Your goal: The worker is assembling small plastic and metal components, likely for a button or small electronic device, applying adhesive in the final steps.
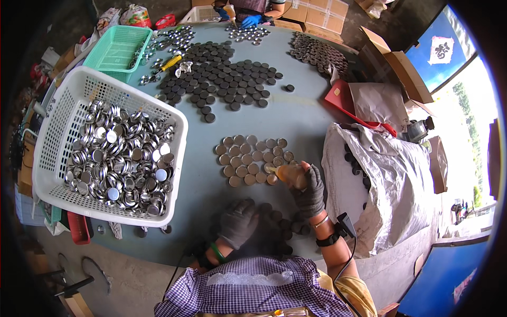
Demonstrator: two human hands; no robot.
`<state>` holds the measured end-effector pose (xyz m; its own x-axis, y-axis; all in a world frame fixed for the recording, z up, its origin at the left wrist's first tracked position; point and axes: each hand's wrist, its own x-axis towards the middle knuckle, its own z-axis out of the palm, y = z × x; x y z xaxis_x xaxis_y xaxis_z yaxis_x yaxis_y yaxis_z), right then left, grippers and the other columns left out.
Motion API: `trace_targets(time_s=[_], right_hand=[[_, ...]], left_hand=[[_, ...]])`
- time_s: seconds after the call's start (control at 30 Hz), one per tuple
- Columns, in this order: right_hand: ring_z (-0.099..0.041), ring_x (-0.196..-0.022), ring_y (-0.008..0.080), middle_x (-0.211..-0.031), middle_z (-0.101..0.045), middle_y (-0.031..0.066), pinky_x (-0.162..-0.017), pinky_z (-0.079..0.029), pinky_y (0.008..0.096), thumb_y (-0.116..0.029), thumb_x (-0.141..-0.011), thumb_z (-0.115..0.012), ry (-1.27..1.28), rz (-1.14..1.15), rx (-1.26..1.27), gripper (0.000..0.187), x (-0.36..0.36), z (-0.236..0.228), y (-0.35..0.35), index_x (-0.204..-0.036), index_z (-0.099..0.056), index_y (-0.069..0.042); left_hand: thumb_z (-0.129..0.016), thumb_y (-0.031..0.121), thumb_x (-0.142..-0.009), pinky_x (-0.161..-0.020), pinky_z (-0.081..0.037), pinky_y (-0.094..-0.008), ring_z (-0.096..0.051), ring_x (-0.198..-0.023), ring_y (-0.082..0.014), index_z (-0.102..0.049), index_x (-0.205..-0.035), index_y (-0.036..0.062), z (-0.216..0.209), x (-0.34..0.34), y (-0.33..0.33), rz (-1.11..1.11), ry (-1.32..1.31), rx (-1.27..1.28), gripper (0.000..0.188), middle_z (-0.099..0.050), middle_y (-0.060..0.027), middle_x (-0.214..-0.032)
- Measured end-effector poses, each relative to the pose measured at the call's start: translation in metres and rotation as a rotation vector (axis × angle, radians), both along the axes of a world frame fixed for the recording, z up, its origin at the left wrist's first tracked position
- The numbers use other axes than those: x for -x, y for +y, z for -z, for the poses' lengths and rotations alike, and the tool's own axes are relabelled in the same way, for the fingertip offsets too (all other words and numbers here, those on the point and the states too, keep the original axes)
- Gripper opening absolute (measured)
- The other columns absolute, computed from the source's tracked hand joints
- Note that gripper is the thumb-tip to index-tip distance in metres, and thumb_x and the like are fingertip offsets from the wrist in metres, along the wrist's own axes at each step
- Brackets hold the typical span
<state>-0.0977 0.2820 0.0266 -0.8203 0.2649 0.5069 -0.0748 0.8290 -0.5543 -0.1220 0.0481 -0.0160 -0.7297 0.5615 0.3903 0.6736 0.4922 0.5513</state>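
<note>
My right hand [310, 193], in a grey fingerless glove, is closed round a squeeze bottle [292, 175] of amber liquid. The bottle is tilted, its pale nozzle pointing left over the right side of a group of shallow round metal caps [246, 158]. These caps lie flat in close rows on the table. My left hand [238, 224], also gloved in grey, is low over the near part of the table, back upward. Its fingers are blurred and partly hidden, so their grip is unclear. Dark round discs [285, 224] lie between my hands, and more are beside the left one.
At left stands a white basket [179, 153] heaped with shiny caps, with a green basket [87, 58] behind. Many dark discs [227, 79] spread across the table's far half. A white sack [385, 179] and red dustpan [338, 100] are at right. Across the table a person wears a blue glove [251, 21].
</note>
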Motion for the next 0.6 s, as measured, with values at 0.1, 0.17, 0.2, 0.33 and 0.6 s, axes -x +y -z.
trace_targets(time_s=[0.1,0.17,0.2,0.33,0.6], right_hand=[[-0.059,-0.102,0.0354,-0.112,-0.057,0.0168,-0.089,-0.049,0.0409,-0.008,-0.069,-0.075,0.011,0.007,-0.002,0.062,0.003,0.002,0.003,-0.126,-0.052,-0.002],[-0.059,-0.102,0.0334,-0.111,-0.057,0.0151,-0.09,-0.049,0.0396,-0.009,-0.069,-0.078,0.016,0.008,-0.001,0.064,0.003,0.002,0.005,-0.126,-0.052,-0.004],[-0.059,-0.102,0.0335,-0.111,-0.057,0.0151,-0.09,-0.049,0.0397,-0.008,-0.069,-0.078,0.002,0.018,0.002,0.063,0.002,0.002,0.006,-0.126,-0.052,-0.004],[-0.059,-0.101,0.0333,-0.109,-0.058,0.0148,-0.09,-0.049,0.0398,-0.008,-0.069,-0.078,-0.023,0.052,-0.038,0.062,-0.003,0.004,0.009,-0.125,-0.052,-0.004],[-0.057,-0.105,0.0376,-0.117,-0.057,0.0179,-0.09,-0.049,0.0421,-0.009,-0.07,-0.073,-0.008,0.026,0.009,0.06,-0.016,0.009,0.008,-0.127,-0.052,-0.002]], left_hand=[[-0.071,0.021,-0.075,-0.083,-0.051,-0.0443,-0.061,-0.095,-0.0313,-0.067,-0.094,0.0091,0.0,0.0,0.0,0.011,-0.027,-0.017,0.023,-0.065,-0.0094,-0.103],[-0.072,0.021,-0.075,-0.083,-0.051,-0.044,-0.061,-0.096,-0.0312,-0.067,-0.094,0.009,0.001,0.0,0.0,0.002,-0.015,-0.014,0.023,-0.065,-0.0095,-0.103],[-0.072,0.021,-0.075,-0.083,-0.051,-0.044,-0.061,-0.096,-0.0312,-0.067,-0.094,0.009,0.0,0.0,0.0,0.002,-0.015,-0.014,0.023,-0.065,-0.0095,-0.103],[-0.072,0.021,-0.074,-0.084,-0.051,-0.0437,-0.062,-0.097,-0.0312,-0.068,-0.095,0.0088,-0.002,0.0,0.001,0.012,-0.023,-0.009,0.024,-0.066,-0.0095,-0.103],[-0.072,0.021,-0.075,-0.082,-0.052,-0.0436,-0.062,-0.095,-0.0315,-0.068,-0.094,0.0088,-0.002,0.0,0.001,0.008,-0.006,-0.022,0.023,-0.066,-0.0098,-0.102]])
